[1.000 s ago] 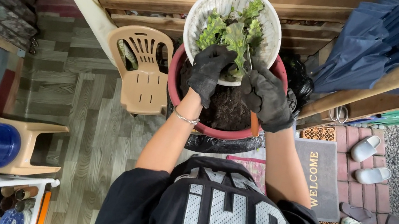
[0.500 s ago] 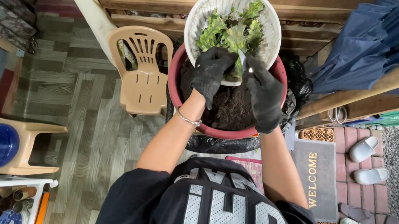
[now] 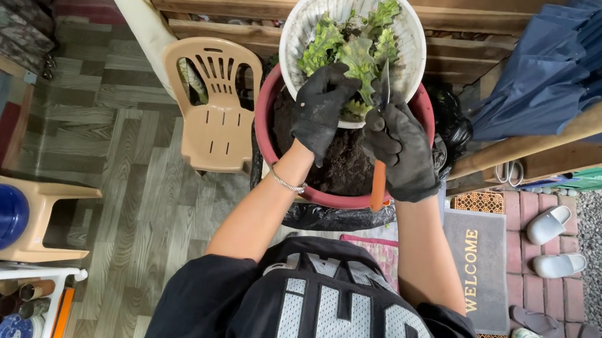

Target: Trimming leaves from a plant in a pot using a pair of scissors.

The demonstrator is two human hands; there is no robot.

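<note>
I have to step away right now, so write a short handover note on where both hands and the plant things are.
Left hand: black glove, gripping the green plant in the white pot.
Right hand: black glove, shut on an orange-handled knife, blade up against the plant's base.
The white pot rests on the red tub of dark soil, with a tan plastic chair beside it.
Done: plant steadied, blade placed.
Left: the plant is still in its pot; whether the cut has begun cannot be told.

My gloved left hand [image 3: 321, 114] grips the green plant [image 3: 353, 52] in a white pot [image 3: 410, 44] at twelve o'clock; my right hand [image 3: 401, 147] holds an orange-handled knife [image 3: 377, 179] against it, over a red tub [image 3: 328, 196] of dark soil [image 3: 344, 163].
</note>
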